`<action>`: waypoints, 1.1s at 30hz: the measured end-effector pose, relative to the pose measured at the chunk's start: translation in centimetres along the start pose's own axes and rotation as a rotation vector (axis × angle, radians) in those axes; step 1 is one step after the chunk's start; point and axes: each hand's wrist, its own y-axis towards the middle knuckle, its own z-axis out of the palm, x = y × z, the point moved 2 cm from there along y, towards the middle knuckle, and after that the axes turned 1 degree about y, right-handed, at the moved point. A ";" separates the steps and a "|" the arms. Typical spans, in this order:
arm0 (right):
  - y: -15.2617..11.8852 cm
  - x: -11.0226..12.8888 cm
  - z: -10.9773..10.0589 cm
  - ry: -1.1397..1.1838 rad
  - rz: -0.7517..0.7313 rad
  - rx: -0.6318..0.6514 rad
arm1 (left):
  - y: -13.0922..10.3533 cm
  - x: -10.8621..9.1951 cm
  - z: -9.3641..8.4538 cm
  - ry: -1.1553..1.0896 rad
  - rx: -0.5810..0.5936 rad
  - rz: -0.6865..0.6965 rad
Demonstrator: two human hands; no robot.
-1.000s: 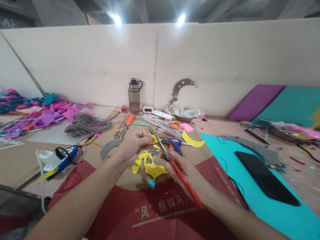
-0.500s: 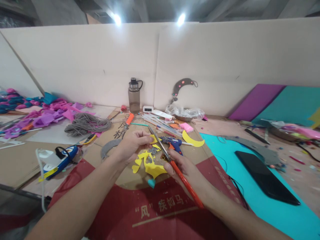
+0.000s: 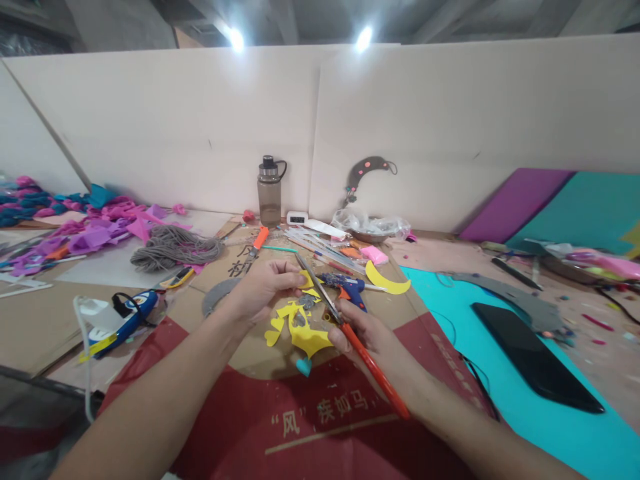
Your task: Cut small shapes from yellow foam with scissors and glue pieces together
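My left hand point(image 3: 265, 290) pinches a small yellow foam piece point(image 3: 306, 280) between thumb and fingers. My right hand point(image 3: 363, 333) is closed round a pair of scissors with long red handles point(image 3: 373, 370). Their metal blades point(image 3: 314, 277) point up and away, right beside the yellow piece. Whether the blades touch it I cannot tell. Below the hands lie yellow foam scraps point(image 3: 310, 339), some heart-shaped, and a small teal heart point(image 3: 304, 366). A blue glue gun point(image 3: 350, 288) with an orange trigger lies just beyond my right hand, near a yellow crescent point(image 3: 387, 280).
A water bottle point(image 3: 270, 193) stands by the white partition. Grey cord point(image 3: 175, 247) and a blue power strip point(image 3: 125, 323) are at the left. A black phone point(image 3: 535, 357) lies on a turquoise sheet point(image 3: 575, 427) at the right. An orange-handled cutter point(image 3: 261, 238) lies behind my left hand.
The view has shifted very slightly. Both hands, the scissors and the yellow piece keep nearly the same positions.
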 end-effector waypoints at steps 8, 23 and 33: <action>-0.1 0.1 -0.1 -0.057 0.002 0.014 | 0.0 -0.5 -0.8 0.078 0.046 -0.060; -0.1 0.3 0.1 -0.074 0.009 0.067 | -0.1 -1.2 -1.3 0.150 0.087 -0.132; -0.1 0.2 0.0 -0.081 -0.007 0.074 | 0.1 -1.2 -2.0 0.226 0.123 -0.149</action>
